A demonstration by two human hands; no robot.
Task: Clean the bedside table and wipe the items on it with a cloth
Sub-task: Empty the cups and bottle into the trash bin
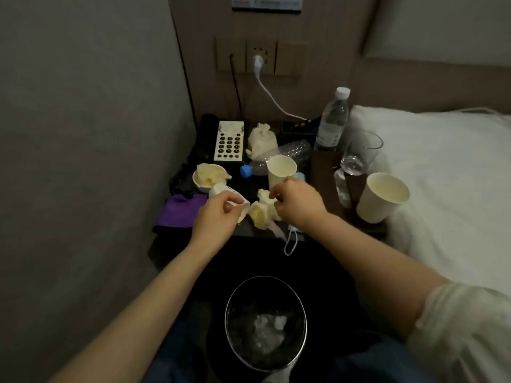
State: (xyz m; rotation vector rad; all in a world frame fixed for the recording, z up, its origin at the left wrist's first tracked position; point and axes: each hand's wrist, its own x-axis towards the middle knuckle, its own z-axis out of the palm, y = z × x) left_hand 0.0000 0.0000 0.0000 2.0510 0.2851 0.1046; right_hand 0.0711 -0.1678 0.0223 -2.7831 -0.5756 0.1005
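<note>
Clutter everywhere on this bedside table (326, 172), and only the head view to go on, so here's what worries me. Left hand (218, 217) is pinching a small white crumpled cup or wrapper at the front edge, fingers curled round it, and the right hand (297, 203) is curled onto a wad of crumpled tissue (262, 214) just beside it. Both are busy picking up rubbish, and the bin (265, 324) sits on the floor right below, so dropping stuff in looks easy enough. The risk is the neighbours: a paper cup (280, 171) stands touching or nearly touching the right knuckles, and I can't tell if it's got liquid in it, so a careless lift of that hand could tip it over. A face mask (290, 239) hangs half off the front edge under the right wrist and could get dragged off with the tissue. Further right, a drinking glass (359, 153) and another paper cup (383, 197) sit close to the bed side, with a water bottle (331, 120) upright behind them, so an elbow swing would be bad news for the sheets. The purple cloth (179, 214) lies folded at the left front corner, untouched, so wiping hasn't started by my guess.
</note>
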